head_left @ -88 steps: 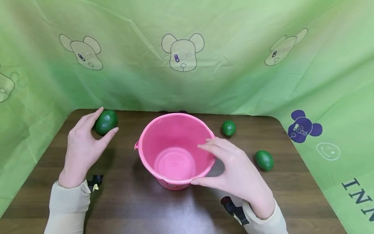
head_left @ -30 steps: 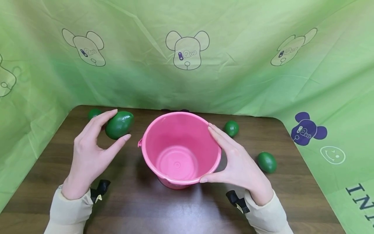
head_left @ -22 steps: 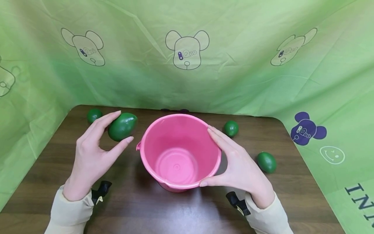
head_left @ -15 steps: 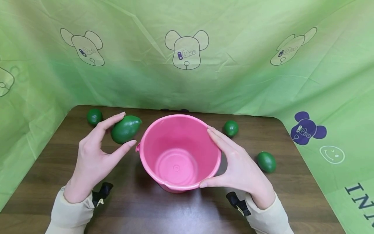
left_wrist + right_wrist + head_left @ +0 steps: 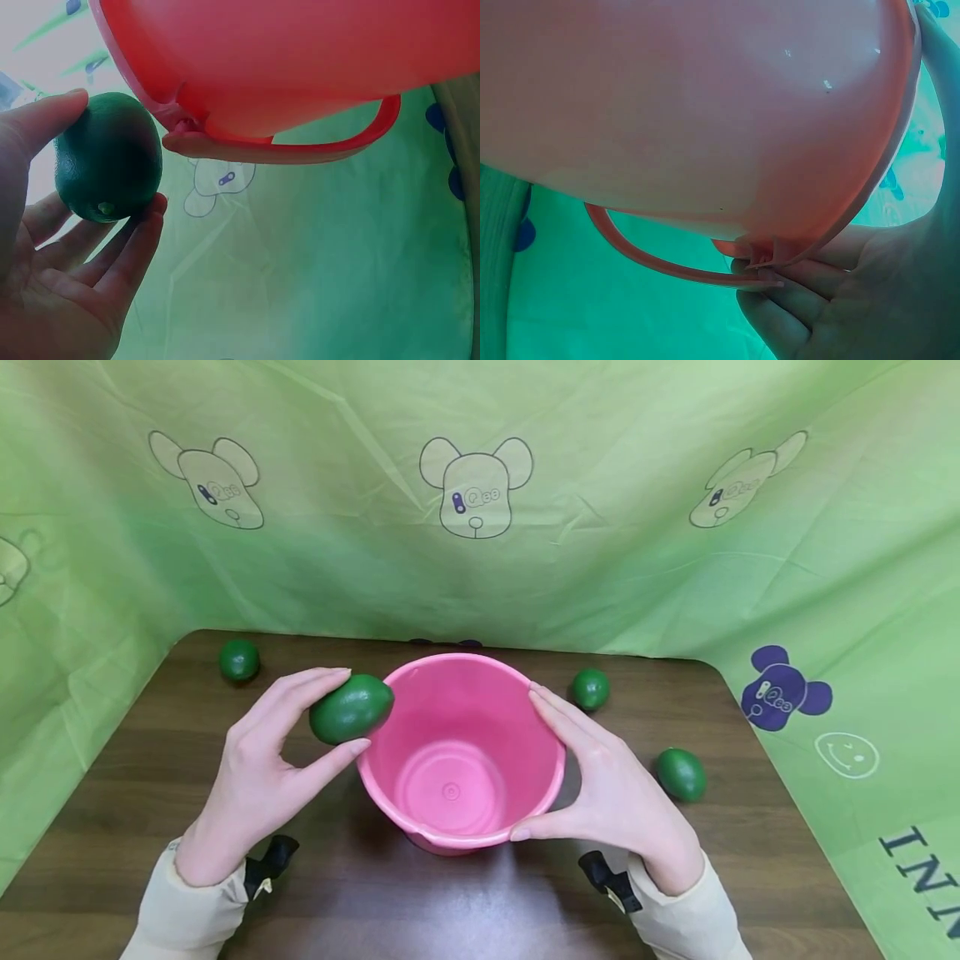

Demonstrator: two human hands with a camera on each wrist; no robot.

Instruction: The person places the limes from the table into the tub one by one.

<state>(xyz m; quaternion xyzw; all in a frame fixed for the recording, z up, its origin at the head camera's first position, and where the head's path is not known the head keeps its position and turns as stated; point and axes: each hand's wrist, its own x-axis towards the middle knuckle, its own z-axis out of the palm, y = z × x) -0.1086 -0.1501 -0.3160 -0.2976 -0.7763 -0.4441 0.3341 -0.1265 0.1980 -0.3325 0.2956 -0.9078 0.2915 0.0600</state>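
Observation:
My left hand [image 5: 258, 768] pinches a dark green lime [image 5: 352, 708] between thumb and fingertips, its pointed end to the right. In the head view, the lime overlaps the left rim of a pink bucket [image 5: 450, 842]; the left wrist view shows the lime [image 5: 109, 157] beside the rim and handle hinge. The bucket stands upright, and no fruit shows inside it. My right hand [image 5: 615, 781] grips the bucket's right rim, thumb at the front and fingers farther back. In the right wrist view, fingers lie by the bucket's handle [image 5: 660, 262].
Another lime [image 5: 239, 660] lies at the back left of the wooden table [image 5: 420, 918]. To the bucket's right are a back lime [image 5: 590, 690] and a nearer lime [image 5: 681, 774]. A green printed cloth [image 5: 480, 585] rises along the table's back and sides.
My left hand has carried the lime rightward and nearer, from the back left to the bucket's left rim. My right hand has settled its grip on the right rim.

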